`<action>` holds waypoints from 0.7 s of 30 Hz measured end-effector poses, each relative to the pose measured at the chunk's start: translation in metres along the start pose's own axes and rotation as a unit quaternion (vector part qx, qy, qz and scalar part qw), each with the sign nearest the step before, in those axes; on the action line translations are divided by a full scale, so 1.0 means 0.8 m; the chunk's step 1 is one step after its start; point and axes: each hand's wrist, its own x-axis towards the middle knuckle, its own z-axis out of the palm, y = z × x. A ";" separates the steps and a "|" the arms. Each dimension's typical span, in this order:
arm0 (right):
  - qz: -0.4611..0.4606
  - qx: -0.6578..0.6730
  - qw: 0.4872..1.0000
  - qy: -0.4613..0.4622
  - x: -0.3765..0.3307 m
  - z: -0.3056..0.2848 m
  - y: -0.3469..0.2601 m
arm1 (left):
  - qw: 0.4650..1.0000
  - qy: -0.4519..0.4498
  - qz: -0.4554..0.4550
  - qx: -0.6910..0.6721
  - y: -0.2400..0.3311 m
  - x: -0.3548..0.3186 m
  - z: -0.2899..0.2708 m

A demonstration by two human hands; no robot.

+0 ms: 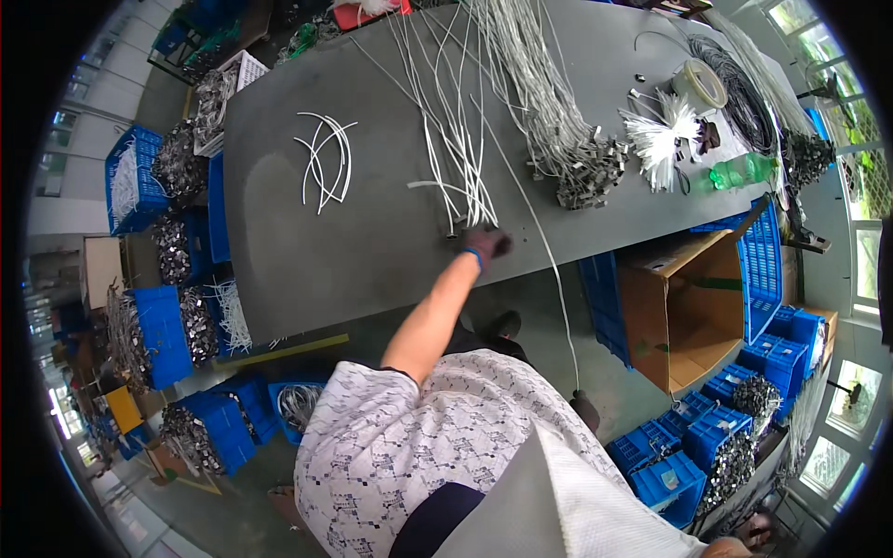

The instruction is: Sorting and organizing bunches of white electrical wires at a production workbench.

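My left hand (489, 244), in a dark glove, is at the near ends of a loose bunch of white cables (462, 153) on the grey table (391, 251). Its fingers are blurred, so whether they grip a cable end is unclear. Low beside my body, my right hand (584, 409), also dark-gloved, is closed on the end of one long white cable (556, 270). That cable runs up over the table edge toward the bunch. Part of the right hand is hidden behind pale cloth. Several short white tube pieces (326, 160) lie to the left.
A thick cable bundle with metal connectors (591, 172) lies right of the bunch. Beyond it are white ties (662, 139), a tape roll (699, 86) and a green bottle (742, 172). An open cardboard box (693, 316) stands below the table's right side; blue crates (160, 337) stand at left.
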 end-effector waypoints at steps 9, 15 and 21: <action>-0.138 -0.074 0.968 -0.198 -0.014 0.098 0.294 | 0.947 0.216 0.231 0.063 -0.066 -0.025 0.125; -0.080 -0.085 0.984 -0.133 -0.006 0.098 0.321 | 0.877 0.215 0.428 0.033 0.146 -0.060 0.180; -0.109 -0.044 0.987 -0.107 0.020 0.118 0.321 | 0.864 0.155 0.479 0.023 0.201 -0.035 0.161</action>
